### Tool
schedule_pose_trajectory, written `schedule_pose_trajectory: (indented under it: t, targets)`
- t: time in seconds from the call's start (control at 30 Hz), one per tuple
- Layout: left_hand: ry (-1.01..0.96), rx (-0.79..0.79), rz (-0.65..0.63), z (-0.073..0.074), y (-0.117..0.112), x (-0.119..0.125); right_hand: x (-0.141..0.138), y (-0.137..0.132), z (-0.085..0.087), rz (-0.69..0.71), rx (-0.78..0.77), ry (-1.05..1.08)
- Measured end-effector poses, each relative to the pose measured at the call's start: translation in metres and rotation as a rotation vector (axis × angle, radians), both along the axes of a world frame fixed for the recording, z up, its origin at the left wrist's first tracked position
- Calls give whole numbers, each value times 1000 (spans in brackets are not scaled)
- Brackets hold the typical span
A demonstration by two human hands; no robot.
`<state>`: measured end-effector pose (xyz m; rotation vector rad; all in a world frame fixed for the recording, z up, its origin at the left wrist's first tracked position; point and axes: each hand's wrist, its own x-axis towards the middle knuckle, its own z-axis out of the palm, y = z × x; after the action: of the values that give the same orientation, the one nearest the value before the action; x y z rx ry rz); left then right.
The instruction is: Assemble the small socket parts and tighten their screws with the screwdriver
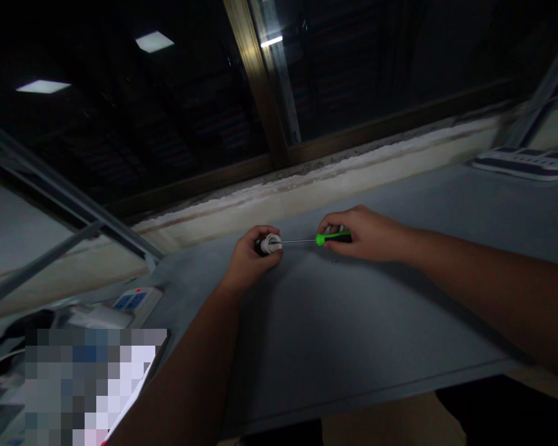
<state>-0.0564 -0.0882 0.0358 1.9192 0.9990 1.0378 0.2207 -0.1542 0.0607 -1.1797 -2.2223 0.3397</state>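
Observation:
My left hand (250, 259) is closed around a small round part with a white rim (272, 243) and a dark body, its open end turned to the right. My right hand (360, 234) grips a screwdriver (333, 238) by its green and black handle. The thin metal shaft runs level to the left, and its tip reaches into the white opening; what it touches inside is hidden. A tiny metallic piece (334, 262), perhaps a screw, lies on the grey table (353, 334) just below the screwdriver handle.
A power strip (138, 303) with a red light and blue sockets sits at the left, beside cables and a blurred-out patch. Another white and dark power strip (525, 163) lies at the back right. Metal frame bars (74, 198) and a dark window border the table's far side.

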Motion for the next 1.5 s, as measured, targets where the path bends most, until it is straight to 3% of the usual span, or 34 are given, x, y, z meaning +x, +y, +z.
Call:
schedule_pose_trajectory:
  t: [0.73,1.03,1.13,1.33,1.5]
  targets:
    - [33,15,4,-1,0,1,-1,0,-1,11,-19,-6]
    - [27,-82,41,3,-6,1,1,0,4,43,103,-22]
    - [-16,-104,49,5,-7,1,3,3,2,63,63,-17]
    - [-8,-108,24,3,-8,3,0,7,-11,11,-205,189]
    - [20,-133,-24,1,-8,3,1,4,-11,69,-105,104]
